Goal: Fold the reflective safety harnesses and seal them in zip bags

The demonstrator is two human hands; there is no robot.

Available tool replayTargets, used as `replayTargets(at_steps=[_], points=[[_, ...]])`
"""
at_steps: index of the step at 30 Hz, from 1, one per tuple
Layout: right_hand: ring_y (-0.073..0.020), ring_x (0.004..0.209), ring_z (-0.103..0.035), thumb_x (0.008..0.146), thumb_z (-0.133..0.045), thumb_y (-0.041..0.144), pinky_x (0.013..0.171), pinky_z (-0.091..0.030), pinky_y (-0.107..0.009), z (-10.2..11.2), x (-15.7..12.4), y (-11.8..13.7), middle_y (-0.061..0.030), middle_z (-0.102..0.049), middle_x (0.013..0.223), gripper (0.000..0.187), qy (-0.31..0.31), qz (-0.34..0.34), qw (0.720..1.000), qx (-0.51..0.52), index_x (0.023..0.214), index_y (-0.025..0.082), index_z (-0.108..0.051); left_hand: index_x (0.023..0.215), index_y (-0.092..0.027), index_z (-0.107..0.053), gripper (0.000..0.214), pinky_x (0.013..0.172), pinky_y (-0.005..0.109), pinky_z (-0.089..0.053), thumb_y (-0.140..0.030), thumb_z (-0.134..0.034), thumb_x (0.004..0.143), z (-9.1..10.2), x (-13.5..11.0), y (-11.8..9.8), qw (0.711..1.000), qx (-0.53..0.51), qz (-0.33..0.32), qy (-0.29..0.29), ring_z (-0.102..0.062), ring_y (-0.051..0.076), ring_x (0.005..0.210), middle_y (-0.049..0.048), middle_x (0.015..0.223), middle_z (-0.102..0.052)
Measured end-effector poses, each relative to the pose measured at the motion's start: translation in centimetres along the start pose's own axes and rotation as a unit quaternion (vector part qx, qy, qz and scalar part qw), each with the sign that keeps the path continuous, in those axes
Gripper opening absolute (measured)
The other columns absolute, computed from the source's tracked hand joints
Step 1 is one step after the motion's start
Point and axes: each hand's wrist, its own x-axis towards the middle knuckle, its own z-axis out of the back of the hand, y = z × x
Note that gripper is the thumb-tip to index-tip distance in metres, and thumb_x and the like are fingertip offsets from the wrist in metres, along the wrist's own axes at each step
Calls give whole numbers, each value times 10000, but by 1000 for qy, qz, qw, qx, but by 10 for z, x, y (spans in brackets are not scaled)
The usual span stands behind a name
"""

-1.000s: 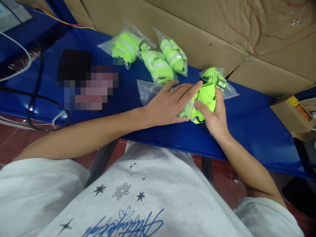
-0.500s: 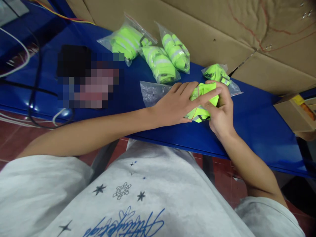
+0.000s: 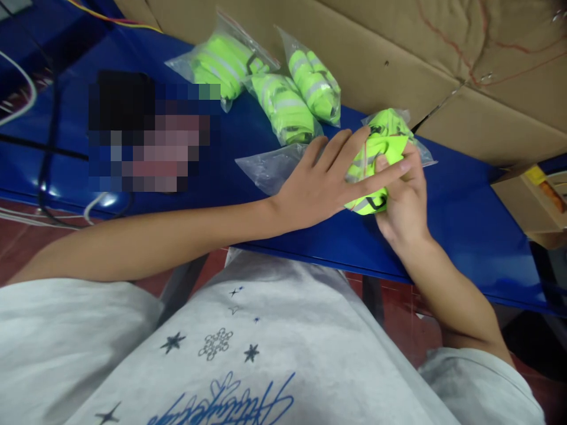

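Note:
A folded neon yellow-green reflective vest [image 3: 372,203] with grey strips, in a compact bundle with a thin reddish band around it, is gripped at its right side by my right hand [image 3: 405,200]. The thumb presses on its face. From the left, my left hand [image 3: 310,192] reaches over with its fingers spread, one lying across the bundle; its thumb is hidden. A flat clear plastic bag [image 3: 263,168] lies on the blue table, partly under the left hand. Just behind the held bundle sits another bagged vest [image 3: 390,121], partly covered.
Three bagged vests [image 3: 217,65] [image 3: 290,112] [image 3: 314,85] lie at the back of the blue table [image 3: 460,224]. Brown cardboard [image 3: 354,53] stands behind. Cables [image 3: 48,136] and a blurred-out patch [image 3: 163,141] are at left; an open carton [image 3: 527,200] is at right.
The vest bundle has moved slightly right with my right hand. My left hand's fingers have spread wider and straightened. The view has shifted a little.

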Motion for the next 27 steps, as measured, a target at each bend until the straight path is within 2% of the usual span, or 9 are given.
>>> replayTargets(at_steps=[2, 5, 8, 11, 13, 16, 18, 22, 27], points=[[-202, 1049, -672, 916, -715, 483, 1026, -575, -433, -2, -2, -7, -4, -647, 1083, 338, -14, 1, 1000, -22, 1156, 310, -553, 1638, -510, -106, 754, 1186, 629, -374, -276, -494, 1036, -1, -1, -1, 1000, -11, 15, 17, -386, 388, 1532, 84, 1687, -335], [-212, 1160, -632, 924, -710, 470, 1098, -525, -430, -3, -5, -16, -30, -618, 1178, 351, -13, 80, 989, -120, 1187, 297, -555, 1647, -489, -63, 831, 1168, 575, -435, -285, -554, 1008, 0, -1, 3, 997, -30, 40, 60, -432, 366, 1500, 81, 1663, -363], [-229, 1203, -608, 934, -703, 427, 1104, -514, -438, 0, -6, -20, -57, -603, 1224, 334, 15, 187, 958, -218, 1193, 283, -549, 1660, -419, -83, 898, 1151, 536, -470, -305, -633, 960, 1, 0, 10, 994, -55, 48, 81, -484, 366, 1445, 112, 1609, -400], [-236, 1138, -636, 956, -666, 419, 1035, -553, -453, 3, -6, -20, -73, -616, 1203, 341, 34, 246, 931, -267, 1224, 273, -516, 1668, -371, -53, 992, 1115, 518, -510, -370, -691, 908, 0, 0, 19, 991, -101, 21, 88, -542, 361, 1370, 130, 1545, -445], [-264, 1191, -633, 972, -630, 449, 1050, -548, -489, 6, -5, -18, -101, -611, 1274, 411, 73, 266, 914, -297, 1306, 267, -477, 1669, -352, -33, 1023, 1080, 503, -540, -394, -697, 892, 0, -1, 25, 986, -137, 4, 92, -577, 353, 1327, 133, 1506, -480], [-333, 1409, -514, 966, -612, 517, 1160, -466, -565, 13, -4, -10, -158, -522, 1476, 590, 163, 306, 874, -340, 1447, 249, -401, 1671, -327, -43, 1029, 1070, 505, -551, -394, -701, 883, 3, -3, 32, 980, -179, -7, 89, -589, 356, 1332, 142, 1492, -503], [-336, 1458, -467, 990, -570, 495, 1188, -441, -570, 17, -4, -4, -155, -484, 1531, 539, 186, 323, 857, -355, 1451, 247, -438, 1670, -324, -15, 1054, 1081, 508, -551, -407, -708, 880, 7, -3, 35, 975, -204, -13, 84, -569, 355, 1372, 138, 1522, -491], [-280, 1310, -588, 1037, -504, 368, 1124, -504, -517, 19, -5, 0, -109, -591, 1379, 276, 115, 307, 877, -352, 1248, 258, -644, 1659, -350, 60, 1075, 1128, 492, -534, -473, -689, 898, 14, -2, 34, 969, -236, -11, 79, -534, 325, 1429, 101, 1572, -473], [-252, 1156, -664, 980, -623, 313, 1032, -556, -466, 15, -7, -3, -80, -678, 1232, 276, 84, 305, 896, -310, 1240, 272, -708, 1664, -321, -16, 1124, 1174, 489, -508, -544, -743, 836, 11, -2, 32, 971, -217, -19, 100, -495, 324, 1464, 110, 1574, -470]])
